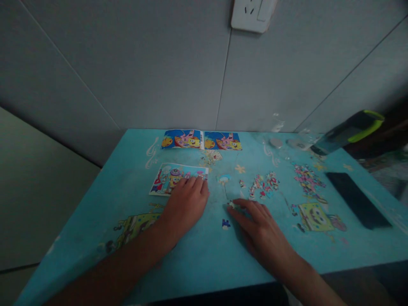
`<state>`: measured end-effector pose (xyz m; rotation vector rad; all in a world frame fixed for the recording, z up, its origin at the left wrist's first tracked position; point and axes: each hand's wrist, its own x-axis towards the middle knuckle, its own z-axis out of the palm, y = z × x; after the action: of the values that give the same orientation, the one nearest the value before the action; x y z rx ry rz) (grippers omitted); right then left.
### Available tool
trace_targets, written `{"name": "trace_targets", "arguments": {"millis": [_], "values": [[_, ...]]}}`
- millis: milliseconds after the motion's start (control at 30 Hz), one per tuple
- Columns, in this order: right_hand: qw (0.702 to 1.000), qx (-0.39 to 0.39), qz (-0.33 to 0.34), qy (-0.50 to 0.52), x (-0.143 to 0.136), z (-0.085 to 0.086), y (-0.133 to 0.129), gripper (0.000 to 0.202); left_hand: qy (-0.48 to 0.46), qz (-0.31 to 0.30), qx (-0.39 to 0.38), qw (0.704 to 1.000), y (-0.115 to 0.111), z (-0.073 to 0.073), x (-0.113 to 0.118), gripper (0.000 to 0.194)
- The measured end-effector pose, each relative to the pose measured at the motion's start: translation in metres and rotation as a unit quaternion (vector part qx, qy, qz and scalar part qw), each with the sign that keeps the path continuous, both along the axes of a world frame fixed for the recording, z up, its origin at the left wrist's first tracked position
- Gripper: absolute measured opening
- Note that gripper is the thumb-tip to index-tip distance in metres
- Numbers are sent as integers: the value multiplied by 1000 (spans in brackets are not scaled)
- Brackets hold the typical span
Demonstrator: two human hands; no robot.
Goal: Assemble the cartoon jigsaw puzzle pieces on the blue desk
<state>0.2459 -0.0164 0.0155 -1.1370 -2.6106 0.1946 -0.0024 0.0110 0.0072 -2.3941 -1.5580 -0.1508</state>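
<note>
My left hand (188, 197) rests over the lower right part of a cartoon picture card (165, 178), its fingers bent; whether anything is under them is hidden. My right hand (255, 219) pinches a small light puzzle piece (231, 205) between thumb and index finger, low over the table. A dark blue and white puzzle piece (225, 224) lies just below that piece. Behind my right hand is a loose pile of colourful pieces (263, 186), with a single small piece (242, 184) to its left.
Two blue cartoon cards (181, 139) lie at the back edge. A second pile of pieces (307, 180) and a dark phone-like slab (357, 199) are at the right. Behind them a bottle with a green-yellow part (347, 131) and clear containers (276, 142) stand on the printed blue table (95, 212).
</note>
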Motion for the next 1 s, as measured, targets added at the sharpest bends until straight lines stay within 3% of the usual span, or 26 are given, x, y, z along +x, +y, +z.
{"name": "trace_targets", "arguments": {"millis": [200,400,533,700,900,1000], "values": [[999,9,-35,-24,-16,-3,-4,48,9,-9,16,1000,0,-1,-3,28],[999,-22,-45,-9,-12,-3,-7,46,19,-19,16,1000,1,2,-5,25],[998,-30,-37,28,-8,3,-12,56,23,-26,12,999,2,2,-6,27],[998,-9,-35,44,7,10,-26,65,18,-34,19,999,4,-1,-8,28],[999,0,-40,22,36,10,-44,53,15,-42,23,999,4,-3,-10,29],[996,1,-85,23,53,7,-46,46,18,-45,20,999,4,-4,-11,28]]}}
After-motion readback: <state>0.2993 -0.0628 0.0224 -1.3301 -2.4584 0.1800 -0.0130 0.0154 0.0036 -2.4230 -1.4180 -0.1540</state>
